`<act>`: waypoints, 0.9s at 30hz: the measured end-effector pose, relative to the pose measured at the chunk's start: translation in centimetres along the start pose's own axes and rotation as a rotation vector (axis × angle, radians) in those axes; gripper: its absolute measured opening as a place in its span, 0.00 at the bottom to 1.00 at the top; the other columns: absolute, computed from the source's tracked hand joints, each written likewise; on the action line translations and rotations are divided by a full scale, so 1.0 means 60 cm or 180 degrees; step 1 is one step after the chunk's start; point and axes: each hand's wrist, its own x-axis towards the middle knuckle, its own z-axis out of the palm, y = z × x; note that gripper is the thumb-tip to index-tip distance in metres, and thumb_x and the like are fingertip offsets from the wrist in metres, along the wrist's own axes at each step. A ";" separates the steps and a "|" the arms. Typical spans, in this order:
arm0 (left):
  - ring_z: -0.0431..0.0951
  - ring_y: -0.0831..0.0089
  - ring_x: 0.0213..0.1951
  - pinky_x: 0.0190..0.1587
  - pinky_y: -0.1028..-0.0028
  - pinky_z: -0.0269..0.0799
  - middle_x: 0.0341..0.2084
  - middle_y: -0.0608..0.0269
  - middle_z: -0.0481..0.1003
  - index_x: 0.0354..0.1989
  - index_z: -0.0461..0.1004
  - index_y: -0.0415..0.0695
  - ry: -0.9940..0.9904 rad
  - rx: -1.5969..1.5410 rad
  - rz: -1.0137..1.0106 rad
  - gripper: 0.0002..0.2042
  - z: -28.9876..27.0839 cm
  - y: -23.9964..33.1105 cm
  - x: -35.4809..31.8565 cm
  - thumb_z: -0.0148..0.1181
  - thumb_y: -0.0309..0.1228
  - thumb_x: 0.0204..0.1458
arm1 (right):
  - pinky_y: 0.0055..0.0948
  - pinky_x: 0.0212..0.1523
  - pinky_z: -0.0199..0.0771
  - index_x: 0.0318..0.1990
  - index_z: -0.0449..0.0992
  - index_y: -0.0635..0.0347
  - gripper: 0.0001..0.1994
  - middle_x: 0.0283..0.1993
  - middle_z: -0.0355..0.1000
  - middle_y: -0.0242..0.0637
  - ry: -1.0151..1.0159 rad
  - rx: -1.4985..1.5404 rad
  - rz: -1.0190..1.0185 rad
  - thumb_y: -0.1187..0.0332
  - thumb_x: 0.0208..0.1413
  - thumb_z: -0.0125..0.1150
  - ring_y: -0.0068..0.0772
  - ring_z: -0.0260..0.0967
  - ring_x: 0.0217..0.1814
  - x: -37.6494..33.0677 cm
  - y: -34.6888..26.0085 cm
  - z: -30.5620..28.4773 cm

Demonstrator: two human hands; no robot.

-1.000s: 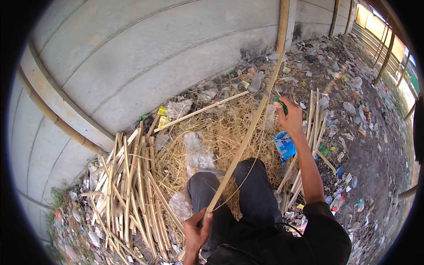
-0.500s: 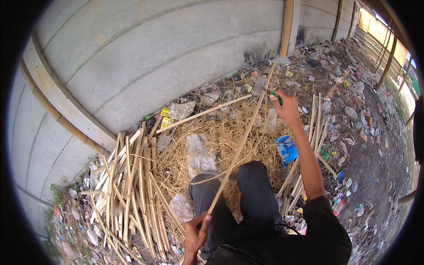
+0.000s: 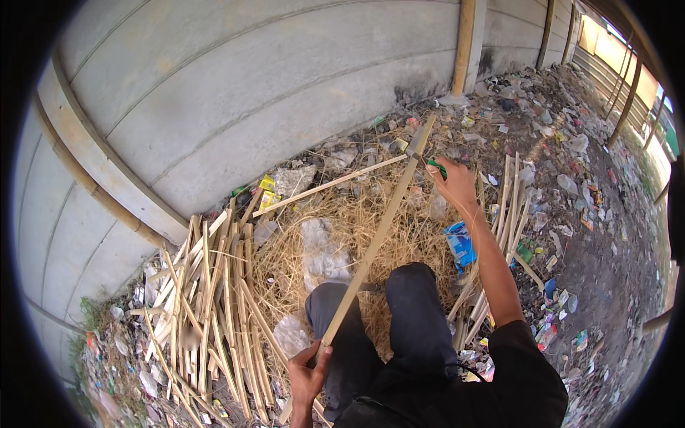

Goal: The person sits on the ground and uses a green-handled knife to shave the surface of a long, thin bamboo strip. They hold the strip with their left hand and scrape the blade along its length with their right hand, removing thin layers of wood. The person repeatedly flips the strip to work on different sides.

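My left hand (image 3: 308,374) is closed around the near end of a long, pale bamboo strip (image 3: 374,246). The strip slants up and away over my left knee, with its broad face showing. Out near its far end, my right hand (image 3: 457,184) grips a knife by its green handle (image 3: 437,168). The grey blade (image 3: 413,151) lies across the strip a little short of the tip. Below the strip, pale shavings (image 3: 392,214) cover the ground in front of my knees.
A heap of bamboo strips (image 3: 214,307) lies at my left, and a smaller bundle (image 3: 510,203) at my right. One strip (image 3: 332,183) rests across the shavings. A blue packet (image 3: 460,242) sits by my right forearm. Behind stands a grey concrete wall (image 3: 285,85); litter covers the ground.
The strip has turned to show more of its broad face, and its far end has come nearer. My right hand and knife have shifted slightly left and nearer; my left hand has moved slightly left.
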 end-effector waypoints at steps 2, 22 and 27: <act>0.79 0.72 0.25 0.30 0.67 0.72 0.22 0.57 0.79 0.53 0.85 0.32 0.0178 0.0701 0.0347 0.22 -0.009 0.013 0.011 0.79 0.35 0.55 | 0.47 0.27 0.78 0.48 0.86 0.56 0.20 0.26 0.80 0.44 0.0110 -0.0093 0.0180 0.48 0.72 0.61 0.45 0.75 0.22 -0.001 0.011 -0.002; 0.70 0.75 0.22 0.27 0.69 0.65 0.21 0.59 0.74 0.53 0.85 0.33 0.0081 0.0844 0.0464 0.21 -0.057 -0.021 0.038 0.78 0.30 0.51 | 0.46 0.67 0.72 0.70 0.73 0.62 0.30 0.61 0.79 0.46 -0.0024 0.2158 0.0814 0.54 0.67 0.67 0.45 0.77 0.65 -0.031 -0.005 0.012; 0.69 0.77 0.22 0.26 0.70 0.63 0.21 0.61 0.73 0.53 0.85 0.32 0.0119 0.0735 0.0544 0.21 -0.064 -0.020 0.030 0.79 0.30 0.52 | 0.43 0.53 0.73 0.67 0.76 0.63 0.22 0.46 0.81 0.43 -0.1043 0.2438 0.0500 0.58 0.73 0.61 0.36 0.78 0.47 -0.008 -0.017 -0.021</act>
